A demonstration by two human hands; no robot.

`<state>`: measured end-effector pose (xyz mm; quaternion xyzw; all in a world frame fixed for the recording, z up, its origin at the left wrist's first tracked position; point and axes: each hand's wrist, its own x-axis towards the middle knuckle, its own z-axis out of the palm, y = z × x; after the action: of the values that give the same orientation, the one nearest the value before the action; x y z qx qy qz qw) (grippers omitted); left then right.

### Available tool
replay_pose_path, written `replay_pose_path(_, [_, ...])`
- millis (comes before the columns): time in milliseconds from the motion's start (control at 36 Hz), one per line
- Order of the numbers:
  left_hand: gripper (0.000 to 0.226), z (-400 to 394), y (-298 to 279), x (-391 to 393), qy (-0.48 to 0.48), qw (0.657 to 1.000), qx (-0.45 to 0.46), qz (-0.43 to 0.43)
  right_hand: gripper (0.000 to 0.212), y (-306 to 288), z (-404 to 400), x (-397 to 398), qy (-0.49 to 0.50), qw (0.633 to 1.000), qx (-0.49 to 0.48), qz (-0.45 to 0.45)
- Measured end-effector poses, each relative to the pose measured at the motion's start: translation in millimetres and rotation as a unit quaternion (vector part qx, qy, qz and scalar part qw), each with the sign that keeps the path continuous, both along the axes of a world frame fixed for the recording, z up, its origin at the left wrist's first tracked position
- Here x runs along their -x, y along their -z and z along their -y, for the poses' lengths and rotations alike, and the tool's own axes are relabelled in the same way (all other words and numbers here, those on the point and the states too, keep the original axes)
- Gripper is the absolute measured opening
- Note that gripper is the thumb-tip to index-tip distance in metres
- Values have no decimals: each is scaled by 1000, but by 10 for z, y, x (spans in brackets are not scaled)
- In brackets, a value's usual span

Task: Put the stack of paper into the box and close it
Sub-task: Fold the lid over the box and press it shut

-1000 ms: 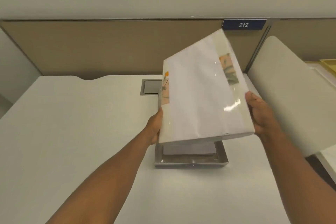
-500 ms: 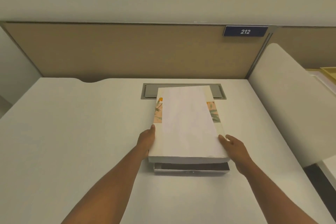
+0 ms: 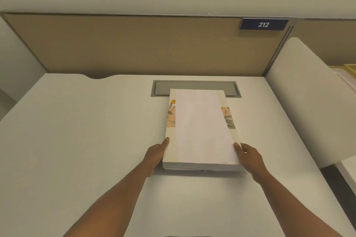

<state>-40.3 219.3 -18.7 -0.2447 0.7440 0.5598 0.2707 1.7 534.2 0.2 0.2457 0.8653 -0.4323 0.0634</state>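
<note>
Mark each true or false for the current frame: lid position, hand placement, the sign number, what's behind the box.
1. The lid sits down over the box, nearly closed. True.
2. Only the left hand touches the lid. False: the right hand is also against its near corner.
3. The blue sign reads 212. True.
4. The box stands on the floor. False: it rests on the white desk.
5. A grey recessed panel lies just behind the box. True.
</note>
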Motion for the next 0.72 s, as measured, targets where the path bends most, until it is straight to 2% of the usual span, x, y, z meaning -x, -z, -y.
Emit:
replay_pose_path(139, [58, 135, 17, -74, 53, 998, 6, 17, 52, 33, -19, -71, -20, 999, -43, 7])
replay_pose_path(278, [51, 227, 56, -160, 71, 995, -53, 50, 28, -7, -9, -194, -42, 998, -47, -3])
replay_pose_path(417, [65, 301, 54, -208, 98, 990, -71, 70, 34, -7, 19, -245, -56, 994, -91, -2])
replay_pose_path(528, [54, 294, -30, -230, 122, 983, -88, 107, 36, -28, 29, -194, -69, 990, -117, 48])
replay_pose_path(639, [56, 290, -87, -259, 98, 977, -123, 141, 42, -73, 47, -170, -81, 986, -95, 115])
replay_pose_path(722, [57, 288, -79, -293, 81, 977, -138, 139, 45, -68, 39, -195, -82, 985, -89, 125])
